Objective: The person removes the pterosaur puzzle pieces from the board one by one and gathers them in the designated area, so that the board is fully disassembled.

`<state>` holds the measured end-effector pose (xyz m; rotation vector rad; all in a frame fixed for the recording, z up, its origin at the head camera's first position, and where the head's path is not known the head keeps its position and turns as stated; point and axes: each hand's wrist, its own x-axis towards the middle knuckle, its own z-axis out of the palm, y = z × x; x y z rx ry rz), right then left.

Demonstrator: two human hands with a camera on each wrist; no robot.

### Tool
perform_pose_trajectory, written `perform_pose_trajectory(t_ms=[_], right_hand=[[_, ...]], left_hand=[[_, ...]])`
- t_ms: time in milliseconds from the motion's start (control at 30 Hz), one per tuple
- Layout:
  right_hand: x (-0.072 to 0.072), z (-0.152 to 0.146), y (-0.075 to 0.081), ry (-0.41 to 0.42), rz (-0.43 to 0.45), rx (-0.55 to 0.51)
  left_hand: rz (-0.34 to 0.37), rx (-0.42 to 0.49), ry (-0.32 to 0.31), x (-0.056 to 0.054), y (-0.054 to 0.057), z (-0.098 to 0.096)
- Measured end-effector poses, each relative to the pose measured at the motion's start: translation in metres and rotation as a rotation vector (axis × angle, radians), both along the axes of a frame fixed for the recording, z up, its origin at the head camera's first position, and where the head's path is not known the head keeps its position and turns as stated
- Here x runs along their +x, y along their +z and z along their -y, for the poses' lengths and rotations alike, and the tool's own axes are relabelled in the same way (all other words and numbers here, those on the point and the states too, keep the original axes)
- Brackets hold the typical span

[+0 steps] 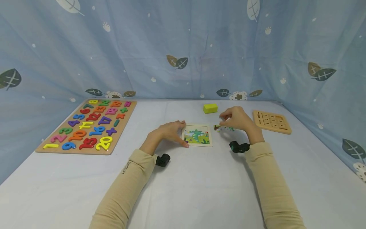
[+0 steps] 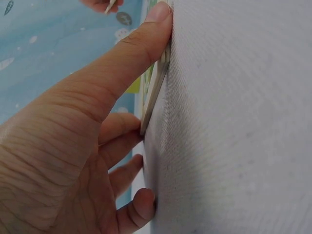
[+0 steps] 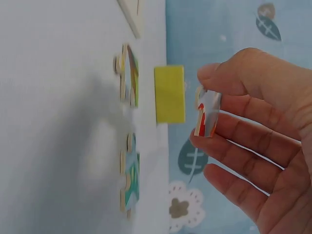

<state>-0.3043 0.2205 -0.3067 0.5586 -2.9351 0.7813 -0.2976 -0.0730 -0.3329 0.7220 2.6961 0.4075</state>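
Note:
A small wooden jigsaw puzzle board (image 1: 198, 145) with a green dinosaur picture lies flat on the table. My left hand (image 1: 171, 131) holds its left side, thumb at the near corner and index finger at the far one; the left wrist view shows both touching the board's edge (image 2: 155, 92). Above the table, to the right, my right hand (image 1: 237, 119) pinches a puzzle piece (image 3: 209, 114) with grey and red on it between thumb and fingers. Beneath that hand lie two loose pieces: one brown and green (image 3: 130, 75), one teal and green (image 3: 130, 178).
A yellow block (image 1: 210, 108) stands behind the puzzle board. At the left lies a large board of colourful numbers (image 1: 110, 152). A small wooden number-tile board (image 1: 258, 122) is at the right. A blue leaf-patterned curtain (image 1: 183, 47) hangs along the back of the white table.

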Motion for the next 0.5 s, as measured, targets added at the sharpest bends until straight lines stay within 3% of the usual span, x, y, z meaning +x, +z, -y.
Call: perform_pose_trajectory(t_ms=[300,500], right_hand=[[0.004,-0.027,-0.007,-0.053,-0.008,-0.036],[0.008,-0.038,-0.006,-0.091,0.044,-0.051]], left_hand=[[-0.005,-0.001,-0.009,0.0,0.0,0.0],[-0.014,-0.003,-0.021,0.001,0.001,0.001]])
